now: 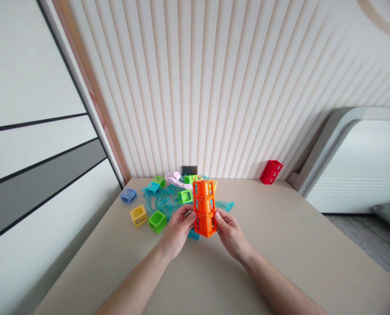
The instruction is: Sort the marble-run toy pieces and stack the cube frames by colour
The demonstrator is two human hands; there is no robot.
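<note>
Head view: orange stack (204, 209) of three open-sided blocks, roughly upright, held over the middle of the table (273, 262). Left hand (178, 228) and right hand (231, 232) grip it from either side, thumbs on the lower part; other fingers partly hidden. No finger reaches the top block, so good handling likely means even pressure from both sides, no twist at the joints, edges kept flush. Teal track pieces (228, 205) lie behind; a green block (157, 221) and a yellow block (138, 215) sit left; avoid knocking these. Red stack (271, 172) is far right, well apart.
</note>
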